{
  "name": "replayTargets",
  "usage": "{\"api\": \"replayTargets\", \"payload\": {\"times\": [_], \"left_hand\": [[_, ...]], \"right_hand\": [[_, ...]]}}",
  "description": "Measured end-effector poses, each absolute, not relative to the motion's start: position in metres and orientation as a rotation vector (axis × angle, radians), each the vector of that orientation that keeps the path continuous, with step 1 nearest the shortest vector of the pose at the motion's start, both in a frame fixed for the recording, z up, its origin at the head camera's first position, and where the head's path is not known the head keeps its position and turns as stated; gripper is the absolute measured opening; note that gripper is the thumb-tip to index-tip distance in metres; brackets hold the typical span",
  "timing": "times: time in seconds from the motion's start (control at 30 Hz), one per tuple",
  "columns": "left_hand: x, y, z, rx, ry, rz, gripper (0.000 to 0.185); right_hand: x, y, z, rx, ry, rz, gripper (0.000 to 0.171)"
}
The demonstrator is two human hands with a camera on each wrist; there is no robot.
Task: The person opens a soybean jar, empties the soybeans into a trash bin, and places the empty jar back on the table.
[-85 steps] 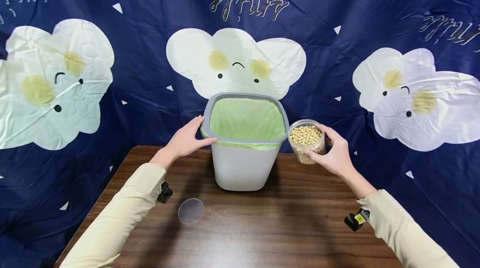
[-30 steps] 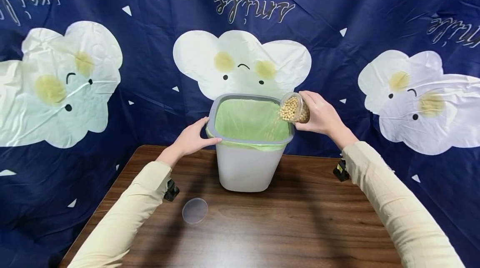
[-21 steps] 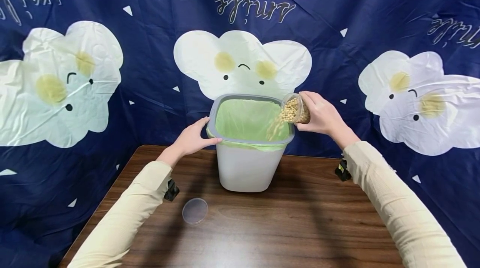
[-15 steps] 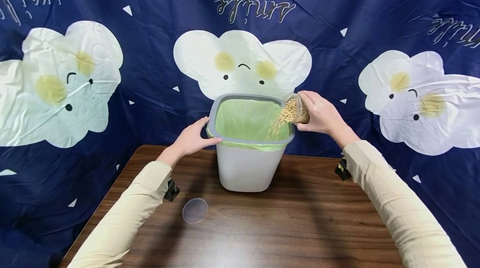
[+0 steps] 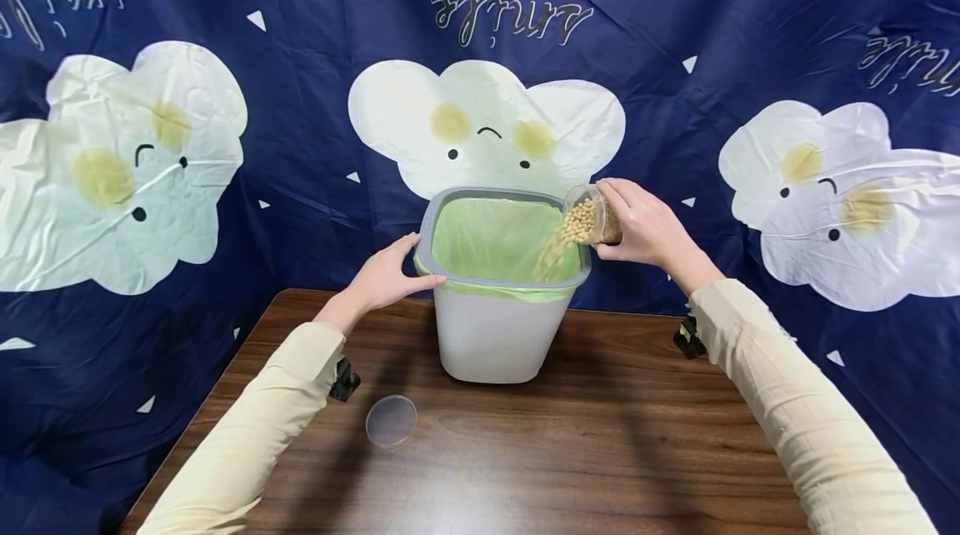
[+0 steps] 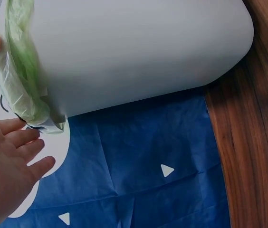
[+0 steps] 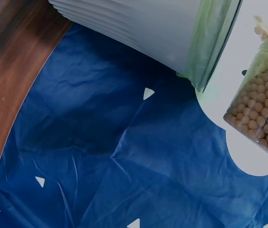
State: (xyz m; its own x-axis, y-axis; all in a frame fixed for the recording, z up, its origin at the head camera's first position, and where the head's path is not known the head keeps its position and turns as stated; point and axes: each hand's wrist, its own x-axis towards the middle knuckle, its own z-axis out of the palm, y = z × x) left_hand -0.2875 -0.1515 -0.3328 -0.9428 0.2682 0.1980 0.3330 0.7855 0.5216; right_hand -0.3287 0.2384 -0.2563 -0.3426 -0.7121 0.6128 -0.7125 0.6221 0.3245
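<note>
A light grey trash bin with a grey rim and a green bag liner stands at the table's back edge. My left hand rests on its front left corner, thumb on the front and fingers at the side; the left wrist view shows these fingers loosely extended. With my right hand I grip a clear plastic jar of soybeans, tipped sideways over the bin's right rim. A stream of soybeans falls into the liner. The bin's bottom inside is hidden.
A clear round lid lies on the brown wooden table, in front of the bin and to its left. Behind the table hangs a dark blue curtain with white clouds. Small black wrist cameras sit at both sleeves.
My right hand has lifted the jar from beside the bin to its right rim and tipped it; the flow of soybeans has thickened. My left hand stays on the bin.
</note>
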Motion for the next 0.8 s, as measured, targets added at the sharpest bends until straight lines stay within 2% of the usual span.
{"api": "replayTargets", "payload": {"times": [0.8], "left_hand": [[-0.2865,-0.1503,-0.3322,-0.477,-2.866,-0.860,0.093]], "right_hand": [[-0.3303,0.2331,-0.2502,1.201,-1.969,-0.123,0.086]]}}
